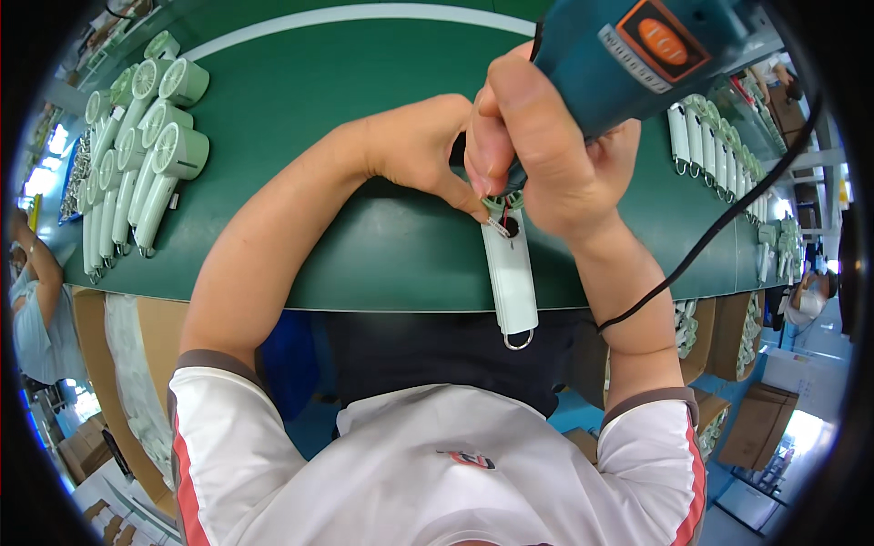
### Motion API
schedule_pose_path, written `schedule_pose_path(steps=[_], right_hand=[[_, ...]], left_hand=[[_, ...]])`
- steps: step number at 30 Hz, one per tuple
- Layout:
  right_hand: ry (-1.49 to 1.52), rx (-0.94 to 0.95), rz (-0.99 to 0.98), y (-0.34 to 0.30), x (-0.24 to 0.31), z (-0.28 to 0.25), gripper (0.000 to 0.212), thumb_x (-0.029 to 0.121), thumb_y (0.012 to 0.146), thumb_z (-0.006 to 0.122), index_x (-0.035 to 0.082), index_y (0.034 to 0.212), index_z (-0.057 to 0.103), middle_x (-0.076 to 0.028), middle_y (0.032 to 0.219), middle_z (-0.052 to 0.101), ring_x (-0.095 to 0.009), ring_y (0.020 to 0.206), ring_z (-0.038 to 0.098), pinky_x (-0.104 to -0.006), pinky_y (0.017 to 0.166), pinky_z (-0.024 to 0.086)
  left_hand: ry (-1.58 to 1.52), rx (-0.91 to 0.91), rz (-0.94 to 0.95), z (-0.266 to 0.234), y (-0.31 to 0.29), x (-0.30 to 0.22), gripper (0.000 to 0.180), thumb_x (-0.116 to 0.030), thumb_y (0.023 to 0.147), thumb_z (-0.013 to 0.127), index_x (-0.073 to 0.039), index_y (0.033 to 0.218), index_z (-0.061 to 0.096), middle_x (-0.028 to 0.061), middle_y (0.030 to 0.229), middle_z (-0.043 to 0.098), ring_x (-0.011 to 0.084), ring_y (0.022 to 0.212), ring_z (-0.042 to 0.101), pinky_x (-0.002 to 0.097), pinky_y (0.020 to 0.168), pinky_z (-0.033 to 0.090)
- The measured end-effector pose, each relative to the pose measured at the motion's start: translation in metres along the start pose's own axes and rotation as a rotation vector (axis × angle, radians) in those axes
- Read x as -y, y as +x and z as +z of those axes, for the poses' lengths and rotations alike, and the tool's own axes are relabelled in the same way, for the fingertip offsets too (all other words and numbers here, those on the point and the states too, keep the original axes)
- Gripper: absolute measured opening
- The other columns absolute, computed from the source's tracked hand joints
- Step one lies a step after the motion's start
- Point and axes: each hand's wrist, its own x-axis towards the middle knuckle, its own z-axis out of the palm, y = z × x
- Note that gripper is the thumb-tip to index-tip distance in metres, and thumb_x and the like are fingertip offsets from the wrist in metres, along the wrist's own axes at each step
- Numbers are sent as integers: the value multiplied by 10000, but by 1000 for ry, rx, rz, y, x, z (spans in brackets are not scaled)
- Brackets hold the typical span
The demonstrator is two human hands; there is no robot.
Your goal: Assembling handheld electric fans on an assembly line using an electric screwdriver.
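1 L hand (421, 150) & 1 R hand (560, 159) are showing; 1 blue pwr tool (601, 77) is trailing 1 blk cord (719, 231); 1 wht fan hndl (512, 282) is showing; 8+ L-side fans (181, 151) & 4+ R-side fans (695, 141) are lying on 1 grn tbl (309, 82).

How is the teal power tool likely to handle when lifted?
The teal power tool in the right hand is probably rigid, being hard-cased. It may feel heavy, given its bulk. The black cord, curving loosely, is likely flexible.
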Motion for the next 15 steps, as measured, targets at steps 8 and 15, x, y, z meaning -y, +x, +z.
schedule_pose_path(steps=[8,15], right_hand=[[-36,62,-68,-5,1,1,68,8,975,604,-48,943,579,-62,599,582,-132,467,566,-293,435,471],[187,-51,-213,14,24,-84,428,361,1100,405,-20,1104,601,-70,604,507,-178,457,469,-351,436,469]], left_hand=[[-260,-77,-49,4,-4,-1,516,-132,639,957,-44,1090,721,72,976,767,218,945,728,339,915,555],[136,23,55,0,5,-2,716,-170,658,946,-44,1310,680,114,1193,710,231,1112,665,355,1004,508]])
